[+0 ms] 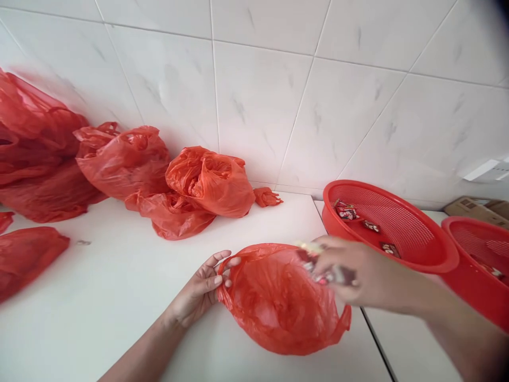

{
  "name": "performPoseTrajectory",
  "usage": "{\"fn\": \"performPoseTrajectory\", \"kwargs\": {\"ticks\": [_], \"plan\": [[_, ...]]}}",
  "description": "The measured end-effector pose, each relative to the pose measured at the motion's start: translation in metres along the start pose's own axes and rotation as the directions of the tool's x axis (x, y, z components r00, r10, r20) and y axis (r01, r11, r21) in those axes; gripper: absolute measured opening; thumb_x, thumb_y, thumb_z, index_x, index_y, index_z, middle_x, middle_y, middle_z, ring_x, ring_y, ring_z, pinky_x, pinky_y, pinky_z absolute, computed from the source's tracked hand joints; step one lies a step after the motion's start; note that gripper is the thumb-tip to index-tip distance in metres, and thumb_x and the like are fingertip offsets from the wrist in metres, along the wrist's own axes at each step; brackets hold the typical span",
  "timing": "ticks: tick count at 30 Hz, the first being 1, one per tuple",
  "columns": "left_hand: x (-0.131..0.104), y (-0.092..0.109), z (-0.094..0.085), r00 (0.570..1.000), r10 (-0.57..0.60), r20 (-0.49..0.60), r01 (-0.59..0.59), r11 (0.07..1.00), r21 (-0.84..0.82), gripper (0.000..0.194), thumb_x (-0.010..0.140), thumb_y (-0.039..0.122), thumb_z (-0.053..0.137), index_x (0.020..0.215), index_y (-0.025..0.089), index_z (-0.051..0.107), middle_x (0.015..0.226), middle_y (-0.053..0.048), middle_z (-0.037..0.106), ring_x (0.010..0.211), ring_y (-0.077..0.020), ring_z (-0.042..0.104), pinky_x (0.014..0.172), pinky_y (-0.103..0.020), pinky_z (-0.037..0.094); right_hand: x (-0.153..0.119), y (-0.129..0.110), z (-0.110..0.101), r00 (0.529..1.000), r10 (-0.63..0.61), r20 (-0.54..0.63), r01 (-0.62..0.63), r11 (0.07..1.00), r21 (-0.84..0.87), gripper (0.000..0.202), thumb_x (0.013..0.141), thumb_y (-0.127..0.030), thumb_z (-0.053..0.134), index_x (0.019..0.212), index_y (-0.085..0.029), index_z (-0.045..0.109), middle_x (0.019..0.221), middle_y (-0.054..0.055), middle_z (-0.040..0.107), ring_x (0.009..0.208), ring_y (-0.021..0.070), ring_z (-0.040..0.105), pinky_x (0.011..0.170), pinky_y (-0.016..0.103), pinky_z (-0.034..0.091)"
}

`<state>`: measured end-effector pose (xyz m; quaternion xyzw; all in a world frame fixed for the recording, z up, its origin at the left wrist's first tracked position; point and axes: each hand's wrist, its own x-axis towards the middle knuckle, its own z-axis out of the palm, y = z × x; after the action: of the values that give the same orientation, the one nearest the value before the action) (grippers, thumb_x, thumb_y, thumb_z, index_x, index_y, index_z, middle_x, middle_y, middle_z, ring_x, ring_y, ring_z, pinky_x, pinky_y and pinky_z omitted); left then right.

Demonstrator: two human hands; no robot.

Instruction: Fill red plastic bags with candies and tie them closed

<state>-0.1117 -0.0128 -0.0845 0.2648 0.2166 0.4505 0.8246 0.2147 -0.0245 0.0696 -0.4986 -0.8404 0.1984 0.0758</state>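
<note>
An opened red plastic bag (278, 307) lies on the white table with its mouth facing up. My left hand (207, 286) pinches the left side of its rim between thumb and fingers. Above the bag's right rim, my right hand (338, 265) is closed around several small wrapped candies (318, 265), blurred by motion. Just behind that hand stands a red plastic basket (421, 228) with a mesh wall. A few wrapped candies (371, 226) lie inside it.
Filled red bags (210, 180) line the tiled wall to the left, and another red bag (32, 254) lies at the left edge. A second red basket (477, 233) stands at the right, with a cardboard box (473, 209) behind it. A seam divides the table tops.
</note>
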Motion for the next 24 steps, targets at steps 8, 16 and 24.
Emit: {"fn": "performPoseTrajectory", "kwargs": {"ticks": [8,16,24], "plan": [[-0.005,0.0,-0.001,0.999,0.031,0.033,-0.032,0.999,0.021,0.048,0.079,0.007,0.065,0.122,0.027,0.056,0.129,-0.003,0.059,0.074,-0.0085,0.064,0.072,-0.023,0.053,0.03,-0.023,0.039,0.967,-0.115,0.225,0.09,0.988,0.122,0.042,0.069,-0.018,0.065,0.108,-0.034,0.068,0.143,-0.001,0.043,0.122,0.0256,0.049,0.092,0.033,0.045],[-0.004,0.001,0.0,1.0,-0.003,-0.011,0.003,0.998,0.055,0.05,0.078,0.013,0.069,0.124,0.028,0.056,0.13,-0.004,0.059,0.074,-0.0087,0.062,0.071,-0.023,0.053,0.001,0.067,-0.016,0.838,0.396,-0.375,-0.469,0.874,-0.125,0.047,0.076,-0.042,0.06,0.122,-0.028,0.057,0.128,0.004,0.059,0.113,0.0282,0.056,0.086,0.037,0.047],[-0.001,0.008,-0.003,0.991,0.035,-0.132,-0.022,0.994,0.104,0.052,0.074,0.019,0.073,0.122,0.031,0.057,0.127,-0.003,0.06,0.067,-0.0071,0.057,0.069,-0.022,0.053,-0.035,0.086,0.019,0.783,0.556,-0.28,-0.621,0.664,-0.417,0.03,0.082,-0.011,0.037,0.101,-0.021,0.057,0.075,0.004,0.065,0.063,0.0204,0.061,0.05,0.025,0.03]]}}
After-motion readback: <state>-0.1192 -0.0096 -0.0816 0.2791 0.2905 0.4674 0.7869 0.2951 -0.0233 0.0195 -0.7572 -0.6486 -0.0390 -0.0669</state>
